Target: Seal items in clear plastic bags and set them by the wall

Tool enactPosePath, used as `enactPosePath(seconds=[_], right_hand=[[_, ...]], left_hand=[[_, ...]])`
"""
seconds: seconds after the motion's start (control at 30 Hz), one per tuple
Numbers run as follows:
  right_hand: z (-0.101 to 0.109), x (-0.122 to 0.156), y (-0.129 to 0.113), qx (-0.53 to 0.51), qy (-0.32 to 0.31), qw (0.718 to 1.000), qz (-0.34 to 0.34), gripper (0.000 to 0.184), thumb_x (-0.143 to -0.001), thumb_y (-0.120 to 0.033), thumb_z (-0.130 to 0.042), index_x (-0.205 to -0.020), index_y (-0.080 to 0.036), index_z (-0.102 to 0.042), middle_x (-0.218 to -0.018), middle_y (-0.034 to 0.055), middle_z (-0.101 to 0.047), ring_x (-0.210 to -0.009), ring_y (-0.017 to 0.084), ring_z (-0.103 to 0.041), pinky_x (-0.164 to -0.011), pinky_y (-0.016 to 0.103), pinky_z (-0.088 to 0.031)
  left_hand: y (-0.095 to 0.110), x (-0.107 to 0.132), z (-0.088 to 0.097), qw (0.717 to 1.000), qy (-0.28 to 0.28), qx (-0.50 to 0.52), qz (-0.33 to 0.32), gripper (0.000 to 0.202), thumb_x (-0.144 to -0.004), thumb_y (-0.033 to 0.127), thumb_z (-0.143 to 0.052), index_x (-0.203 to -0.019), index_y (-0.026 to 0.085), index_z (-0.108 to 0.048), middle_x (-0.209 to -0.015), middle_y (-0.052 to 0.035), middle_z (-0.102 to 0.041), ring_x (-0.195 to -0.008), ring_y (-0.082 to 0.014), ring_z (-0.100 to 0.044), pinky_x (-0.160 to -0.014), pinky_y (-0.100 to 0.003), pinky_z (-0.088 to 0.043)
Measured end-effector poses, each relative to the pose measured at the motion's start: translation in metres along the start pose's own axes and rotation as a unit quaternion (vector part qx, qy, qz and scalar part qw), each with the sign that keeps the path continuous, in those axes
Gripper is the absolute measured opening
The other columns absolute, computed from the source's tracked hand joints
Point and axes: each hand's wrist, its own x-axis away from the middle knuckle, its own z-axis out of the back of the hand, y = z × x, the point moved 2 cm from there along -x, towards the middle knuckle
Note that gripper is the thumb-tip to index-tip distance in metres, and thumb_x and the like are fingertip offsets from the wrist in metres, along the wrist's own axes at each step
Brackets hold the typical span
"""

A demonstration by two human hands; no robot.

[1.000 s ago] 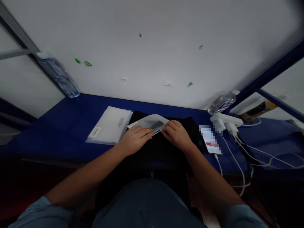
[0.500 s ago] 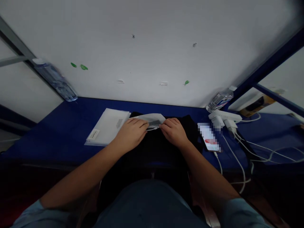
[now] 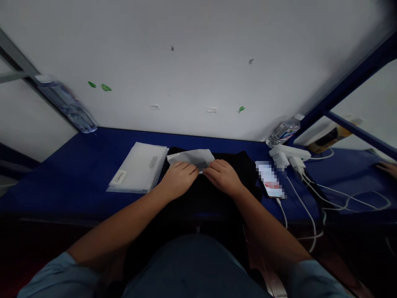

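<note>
My left hand [image 3: 179,180] and my right hand [image 3: 222,177] meet at the middle of the table, their fingertips pinching the lower edge of a white translucent plastic bag [image 3: 190,157]. The bag lies folded over, and its barcode label does not show. Under it and my wrists lies a black folded garment [image 3: 231,167]. A stack of clear plastic bags [image 3: 136,167] with a small white label sits just left of my left hand.
A smartphone [image 3: 269,180] with a pixelated screen lies right of the garment, near a white power strip [image 3: 290,152] and tangled white cables [image 3: 335,198]. A plastic water bottle [image 3: 283,131] stands behind, another [image 3: 66,105] lies along the shelf strut. A co-worker's hand [image 3: 387,168] shows far right.
The bag has been folded over, hiding its barcode. My hands have drawn closer together, and a co-worker's hand has come into view at the far right.
</note>
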Motion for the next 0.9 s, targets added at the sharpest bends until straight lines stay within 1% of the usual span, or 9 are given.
enactPosePath(seconds=[0.1, 0.23, 0.3, 0.47, 0.63, 0.7, 0.8, 0.9], right_hand=[[-0.0015, -0.0044, -0.0033, -0.006, -0.010, 1.000, 0.011, 0.025, -0.105, -0.034, -0.052, -0.097, -0.021, -0.072, -0.086, 0.0049, -0.069, -0.083, 0.020, -0.060, -0.076, 0.035, -0.046], [-0.0042, -0.0075, -0.0061, 0.013, -0.034, 0.999, 0.035, 0.029, -0.106, -0.027, -0.048, -0.089, -0.022, -0.070, -0.083, 0.0028, -0.068, -0.082, 0.018, -0.059, -0.075, 0.034, -0.044], [-0.0044, -0.0079, -0.0066, 0.019, -0.043, 0.998, 0.039, 0.029, -0.106, -0.024, -0.047, -0.089, -0.022, -0.069, -0.084, 0.0025, -0.068, -0.083, 0.018, -0.059, -0.074, 0.034, -0.043], [0.0001, -0.0079, -0.0069, 0.014, -0.033, 0.998, 0.045, 0.026, -0.105, -0.022, -0.049, -0.086, -0.021, -0.068, -0.085, 0.0032, -0.068, -0.086, 0.019, -0.058, -0.075, 0.034, -0.043], [-0.0001, -0.0069, -0.0048, -0.007, -0.046, 0.998, 0.034, 0.025, -0.103, -0.020, -0.050, -0.086, -0.021, -0.067, -0.085, 0.0038, -0.068, -0.087, 0.019, -0.059, -0.076, 0.034, -0.044], [-0.0022, -0.0066, -0.0038, -0.010, -0.037, 0.999, 0.020, 0.025, -0.104, -0.022, -0.049, -0.087, -0.019, -0.068, -0.085, 0.0047, -0.068, -0.085, 0.019, -0.059, -0.077, 0.034, -0.046], [-0.0051, -0.0056, -0.0038, -0.007, -0.005, 1.000, 0.003, 0.027, -0.105, -0.025, -0.048, -0.090, -0.019, -0.069, -0.086, 0.0054, -0.069, -0.082, 0.019, -0.060, -0.078, 0.034, -0.049], [-0.0068, -0.0036, -0.0056, -0.004, 0.010, 1.000, 0.006, 0.027, -0.105, -0.023, -0.048, -0.091, -0.021, -0.071, -0.088, 0.0052, -0.071, -0.084, 0.020, -0.062, -0.078, 0.036, -0.050]], left_hand=[[0.0000, -0.0007, -0.0007, 1.000, 0.002, 0.021, -0.006, 0.025, -0.102, 0.015, -0.048, -0.094, 0.014, -0.072, -0.089, -0.0078, -0.073, -0.086, -0.0231, -0.067, -0.082, -0.040, -0.052], [-0.0011, -0.0004, -0.0004, 1.000, 0.005, 0.022, -0.014, 0.026, -0.102, 0.014, -0.047, -0.096, 0.013, -0.072, -0.094, -0.0094, -0.074, -0.089, -0.0237, -0.067, -0.084, -0.041, -0.053], [-0.0014, 0.0001, 0.0001, 1.000, 0.002, 0.025, -0.015, 0.025, -0.100, 0.013, -0.047, -0.097, 0.014, -0.072, -0.095, -0.0100, -0.074, -0.090, -0.0242, -0.067, -0.085, -0.042, -0.052], [-0.0011, 0.0005, 0.0018, 1.000, 0.003, 0.025, -0.017, 0.023, -0.093, 0.010, -0.050, -0.097, 0.014, -0.072, -0.096, -0.0100, -0.074, -0.092, -0.0252, -0.067, -0.087, -0.042, -0.052], [-0.0007, -0.0014, 0.0029, 1.000, 0.002, 0.019, -0.019, 0.022, -0.093, 0.010, -0.052, -0.096, 0.014, -0.073, -0.097, -0.0103, -0.075, -0.092, -0.0253, -0.067, -0.087, -0.042, -0.052], [0.0002, -0.0026, 0.0039, 1.000, 0.007, 0.018, -0.012, 0.022, -0.094, 0.011, -0.051, -0.099, 0.014, -0.072, -0.099, -0.0105, -0.075, -0.093, -0.0253, -0.066, -0.088, -0.043, -0.052], [0.0023, -0.0034, 0.0052, 1.000, 0.027, 0.010, -0.007, 0.021, -0.099, 0.015, -0.051, -0.103, 0.014, -0.071, -0.099, -0.0096, -0.073, -0.094, -0.0243, -0.066, -0.091, -0.042, -0.051], [0.0033, -0.0024, 0.0037, 1.000, 0.027, 0.012, -0.005, 0.025, -0.101, 0.014, -0.047, -0.093, 0.015, -0.070, -0.090, -0.0080, -0.071, -0.087, -0.0225, -0.065, -0.086, -0.040, -0.051]])
